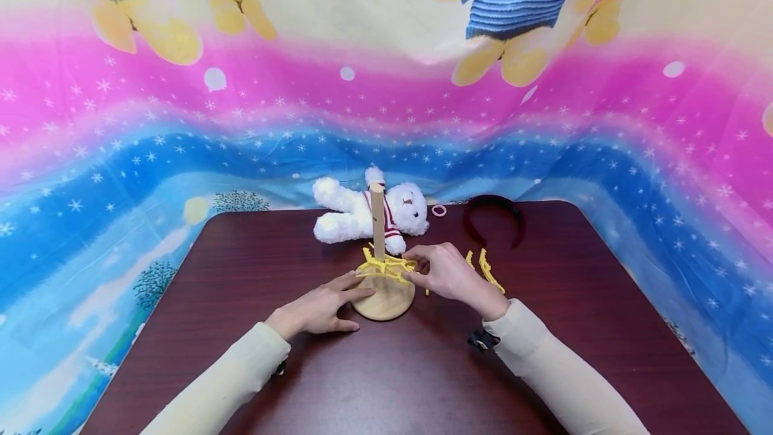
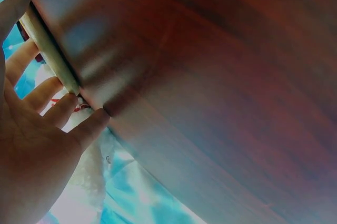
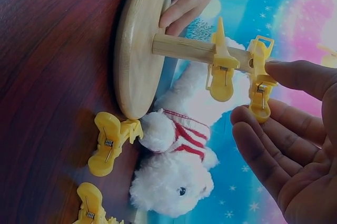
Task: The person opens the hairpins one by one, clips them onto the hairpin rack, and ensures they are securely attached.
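Observation:
A wooden stand with a round base (image 1: 383,306) and an upright post (image 1: 378,223) is on the table. My left hand (image 1: 323,304) rests at the base's left side, fingers spread and fairly straight; its fingertips touch the base (image 2: 50,53) in the left wrist view. My right hand (image 1: 449,274) pinches a yellow hair clip (image 3: 260,90) between thumb and fingers at the post. A second yellow hair clip (image 3: 223,74) grips the post nearer the base. Beside the base lie more yellow hair clips (image 3: 108,145), with one (image 1: 492,272) right of my right hand.
Behind the stand, a white teddy bear (image 1: 353,220) in a red-and-white striped top lies on its back. A small pink hair tie (image 1: 439,211) and a dark red headband (image 1: 468,217) lie to its right. A printed cloth (image 1: 347,139) hangs behind the dark brown table (image 1: 253,254).

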A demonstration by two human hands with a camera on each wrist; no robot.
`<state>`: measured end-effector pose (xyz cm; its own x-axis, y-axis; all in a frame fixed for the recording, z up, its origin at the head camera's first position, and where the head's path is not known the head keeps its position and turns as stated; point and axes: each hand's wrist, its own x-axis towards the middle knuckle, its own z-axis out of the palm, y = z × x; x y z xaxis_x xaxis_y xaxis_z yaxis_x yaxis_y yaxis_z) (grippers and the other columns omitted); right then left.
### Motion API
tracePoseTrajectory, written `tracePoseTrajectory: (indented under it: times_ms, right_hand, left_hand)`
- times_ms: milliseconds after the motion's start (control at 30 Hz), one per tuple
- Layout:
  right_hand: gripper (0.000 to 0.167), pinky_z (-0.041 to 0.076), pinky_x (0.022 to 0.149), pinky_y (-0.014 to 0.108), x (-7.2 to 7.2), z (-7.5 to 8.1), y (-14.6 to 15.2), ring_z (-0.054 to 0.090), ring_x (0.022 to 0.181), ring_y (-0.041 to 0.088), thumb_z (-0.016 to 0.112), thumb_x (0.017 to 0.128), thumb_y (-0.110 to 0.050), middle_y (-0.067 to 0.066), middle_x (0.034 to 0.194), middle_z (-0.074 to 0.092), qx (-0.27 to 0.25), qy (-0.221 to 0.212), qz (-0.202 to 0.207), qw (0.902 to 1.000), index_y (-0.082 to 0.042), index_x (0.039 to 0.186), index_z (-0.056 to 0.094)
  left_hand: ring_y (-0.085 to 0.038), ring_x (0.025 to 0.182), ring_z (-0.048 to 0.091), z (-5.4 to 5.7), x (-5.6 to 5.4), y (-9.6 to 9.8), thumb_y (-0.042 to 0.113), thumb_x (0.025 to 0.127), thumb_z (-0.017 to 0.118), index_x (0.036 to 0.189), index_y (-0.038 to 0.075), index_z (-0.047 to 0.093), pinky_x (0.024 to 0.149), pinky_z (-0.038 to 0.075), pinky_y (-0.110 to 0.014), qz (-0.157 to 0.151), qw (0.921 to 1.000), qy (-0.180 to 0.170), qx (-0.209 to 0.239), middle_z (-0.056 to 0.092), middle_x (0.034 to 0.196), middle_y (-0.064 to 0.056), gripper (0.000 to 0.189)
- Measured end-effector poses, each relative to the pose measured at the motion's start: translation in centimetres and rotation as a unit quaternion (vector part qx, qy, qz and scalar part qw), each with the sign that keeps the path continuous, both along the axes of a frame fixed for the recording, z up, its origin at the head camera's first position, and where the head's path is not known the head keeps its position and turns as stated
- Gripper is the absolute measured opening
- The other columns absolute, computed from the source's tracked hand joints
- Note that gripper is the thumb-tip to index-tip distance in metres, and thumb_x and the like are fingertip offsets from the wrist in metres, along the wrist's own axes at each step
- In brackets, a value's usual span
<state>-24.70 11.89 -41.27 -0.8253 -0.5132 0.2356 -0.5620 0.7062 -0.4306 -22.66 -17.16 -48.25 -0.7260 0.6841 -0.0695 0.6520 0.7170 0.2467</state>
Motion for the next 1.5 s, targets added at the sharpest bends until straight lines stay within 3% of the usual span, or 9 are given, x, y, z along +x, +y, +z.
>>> tracePoseTrajectory:
  times_ms: [200,433,733,1500]
  right_hand:
    - [0.031,0.053,0.069,0.022,-0.04,-0.06,0.06,0.064,0.072,0.001,0.081,0.083,-0.031,-0.005,0.086,0.075,0.005,-0.011,-0.004,0.9999,-0.016,0.110,0.076]
    - [0.031,0.054,0.069,0.023,-0.07,-0.07,0.16,0.071,0.076,0.014,0.081,0.083,-0.031,-0.003,0.085,0.075,0.001,-0.016,-0.001,0.9999,-0.014,0.109,0.076]
    - [0.026,0.052,0.066,0.021,0.07,0.21,0.12,0.067,0.070,0.001,0.080,0.085,-0.026,-0.004,0.085,0.077,0.011,0.014,0.010,0.9998,-0.013,0.107,0.078]
    - [0.022,0.046,0.057,0.017,-0.16,0.18,-0.21,0.059,0.062,-0.004,0.080,0.084,-0.022,-0.005,0.082,0.078,0.005,0.030,0.013,0.9995,-0.016,0.105,0.080]
  left_hand:
    - [-0.030,0.153,0.025,-0.17,-0.01,-0.02,0.049,0.090,0.070,0.154,0.032,0.040,0.116,0.039,-0.045,-0.001,1.0000,0.000,-0.001,0.029,0.163,-0.015,0.073]
    - [-0.031,0.153,0.025,-0.11,-0.01,-0.04,0.049,0.090,0.070,0.154,0.032,0.039,0.116,0.039,-0.045,-0.001,1.0000,0.003,-0.001,0.029,0.163,-0.015,0.073]
    - [-0.031,0.153,0.025,-0.03,0.04,0.02,0.049,0.090,0.070,0.154,0.032,0.040,0.116,0.038,-0.045,0.000,1.0000,-0.001,0.000,0.029,0.163,-0.015,0.072]
    - [-0.035,0.153,0.025,-0.32,-0.23,0.04,0.047,0.089,0.072,0.154,0.028,0.041,0.117,0.037,-0.046,-0.018,0.9997,0.016,0.006,0.031,0.162,-0.015,0.074]
